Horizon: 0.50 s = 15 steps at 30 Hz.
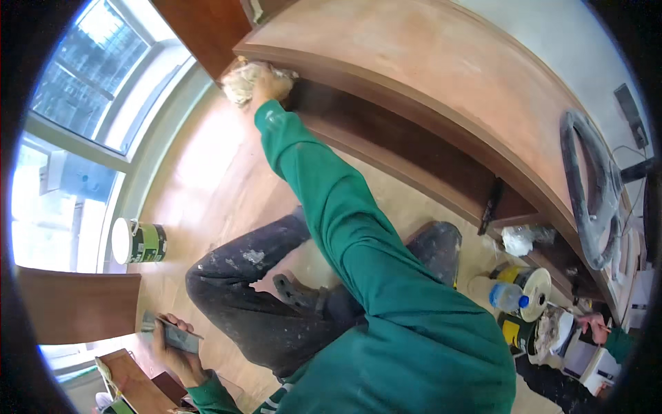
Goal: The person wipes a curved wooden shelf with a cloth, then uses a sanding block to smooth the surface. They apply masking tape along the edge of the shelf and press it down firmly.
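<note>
My right hand reaches far up on a green-sleeved arm and presses a wad of pale cloth against the front edge of a long brown wooden panel, near its left end. My left hand is low at the left, closed around a flat grey metal scraper. I am crouched on the floor, with paint-spattered dark trousers and a sandal below me.
A green-and-white tin lies by the big window. A grey coiled hose rests on the panel. Yellow tins, a plastic bottle and a white bag crowd the right. Another person's hand shows at far right.
</note>
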Each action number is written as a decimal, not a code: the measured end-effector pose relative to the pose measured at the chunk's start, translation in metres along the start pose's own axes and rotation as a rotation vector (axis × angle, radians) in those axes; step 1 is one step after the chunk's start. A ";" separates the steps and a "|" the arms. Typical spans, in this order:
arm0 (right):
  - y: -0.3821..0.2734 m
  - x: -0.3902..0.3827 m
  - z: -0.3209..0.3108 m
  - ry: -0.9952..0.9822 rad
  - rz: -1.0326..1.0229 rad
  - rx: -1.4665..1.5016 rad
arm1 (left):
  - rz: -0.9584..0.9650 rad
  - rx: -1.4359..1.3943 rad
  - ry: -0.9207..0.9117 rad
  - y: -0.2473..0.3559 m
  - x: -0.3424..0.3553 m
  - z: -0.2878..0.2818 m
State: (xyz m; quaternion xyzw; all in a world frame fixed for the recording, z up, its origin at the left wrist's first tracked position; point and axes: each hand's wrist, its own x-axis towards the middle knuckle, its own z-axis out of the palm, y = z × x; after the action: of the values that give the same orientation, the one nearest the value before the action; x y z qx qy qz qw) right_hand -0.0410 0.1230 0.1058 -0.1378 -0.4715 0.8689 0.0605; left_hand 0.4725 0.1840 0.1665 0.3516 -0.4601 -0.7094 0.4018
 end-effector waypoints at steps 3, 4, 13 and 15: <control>-0.012 -0.008 -0.076 -0.167 -0.070 0.013 | -0.039 0.052 -0.014 -0.008 -0.004 -0.001; -0.028 -0.008 -0.117 -0.241 -0.041 -0.024 | -0.086 0.032 -0.010 -0.014 0.003 -0.001; -0.242 0.014 -0.495 0.206 -0.342 0.018 | -0.282 0.092 -0.590 -0.108 0.076 0.202; -0.241 -0.048 -0.500 0.052 -0.241 -0.249 | -0.457 -0.108 -0.752 -0.139 0.073 0.273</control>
State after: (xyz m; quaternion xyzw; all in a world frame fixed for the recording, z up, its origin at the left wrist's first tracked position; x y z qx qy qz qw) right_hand 0.1470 0.6455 0.0571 -0.1092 -0.5870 0.7863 0.1588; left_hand 0.1696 0.2554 0.1173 0.1403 -0.4470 -0.8816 0.0568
